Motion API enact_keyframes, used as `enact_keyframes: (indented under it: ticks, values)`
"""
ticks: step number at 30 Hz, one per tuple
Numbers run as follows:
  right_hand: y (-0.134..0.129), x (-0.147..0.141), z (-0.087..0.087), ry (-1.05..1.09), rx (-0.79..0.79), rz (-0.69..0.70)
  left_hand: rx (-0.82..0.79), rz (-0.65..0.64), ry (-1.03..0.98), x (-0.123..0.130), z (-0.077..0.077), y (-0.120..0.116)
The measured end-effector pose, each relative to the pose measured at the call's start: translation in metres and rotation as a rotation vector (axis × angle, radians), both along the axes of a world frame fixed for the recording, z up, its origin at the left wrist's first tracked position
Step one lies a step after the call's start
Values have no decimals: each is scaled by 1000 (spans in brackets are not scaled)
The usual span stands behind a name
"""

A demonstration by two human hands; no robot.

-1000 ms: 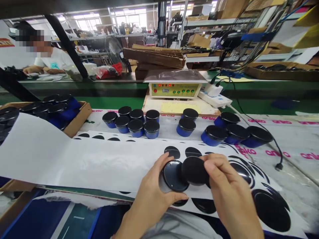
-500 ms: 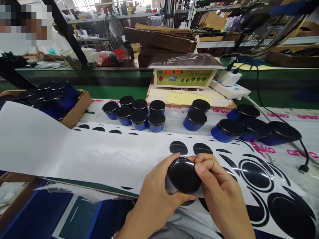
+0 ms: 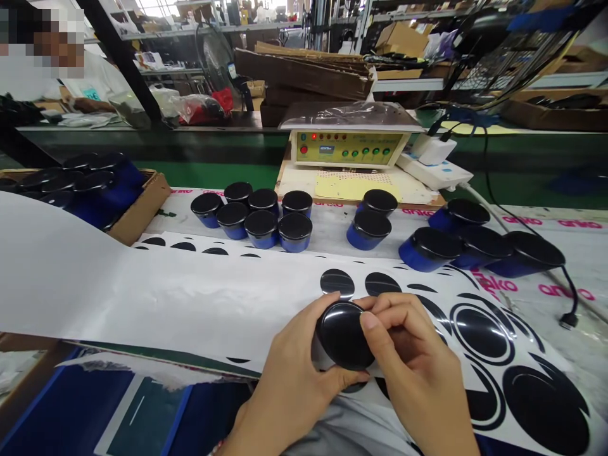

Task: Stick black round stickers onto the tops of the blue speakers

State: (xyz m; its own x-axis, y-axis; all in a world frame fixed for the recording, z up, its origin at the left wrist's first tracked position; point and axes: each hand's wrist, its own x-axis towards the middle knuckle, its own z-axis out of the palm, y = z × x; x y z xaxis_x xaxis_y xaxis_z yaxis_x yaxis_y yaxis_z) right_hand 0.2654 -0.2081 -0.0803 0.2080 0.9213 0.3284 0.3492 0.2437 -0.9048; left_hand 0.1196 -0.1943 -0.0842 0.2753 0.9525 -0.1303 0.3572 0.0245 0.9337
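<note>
A round piece with a glossy black top is held tilted towards me in my left hand. The left fingers and thumb curl around its side, and its lower body is mostly hidden. My right hand has its thumb pressed at the top's right edge, with the index finger bent behind it. Whether the right fingers also pinch a thin film there, I cannot tell. Beneath both hands lies a white sheet with black round stickers. Beyond it stand several blue round containers with black tops.
A control box with lit buttons sits on a board at the back, beside a white power strip. More black-topped containers stand at right. A cardboard box of them is at left. A loose cable plug lies far right.
My right thumb has slid slightly left over the black top's edge. Fewer red lights glow on the control box. The view has shifted a little.
</note>
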Motion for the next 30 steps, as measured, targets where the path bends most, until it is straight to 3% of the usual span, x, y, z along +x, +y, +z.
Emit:
enact_keyframes:
  ticks: [9, 14, 17, 20, 23, 25, 27, 30]
  values:
    - [0, -4, 0, -177, 87, -36, 0, 4, 8, 0, 0, 0]
    - [-3, 0, 11, -607, 157, -97, -14, 8, 24, 0, 2, 0]
    - [-2, 15, 15, -778, 59, -187, -14, 19, 38, 0, 2, -2]
    - [1, 30, 14, -608, -192, -246, -27, 22, 55, -1, 2, -2]
    - [4, 25, 9, -237, -386, -50, -17, 6, 63, 0, 4, 0]
    - [5, 13, 6, -15, -401, 64, -4, -2, 71, 0, 4, 2]
    - [5, 1, 3, 122, -387, 67, 17, -10, 90, -1, 1, 3]
    - [7, -1, 0, 241, -433, 102, 210, -81, 160, -4, -5, -1]
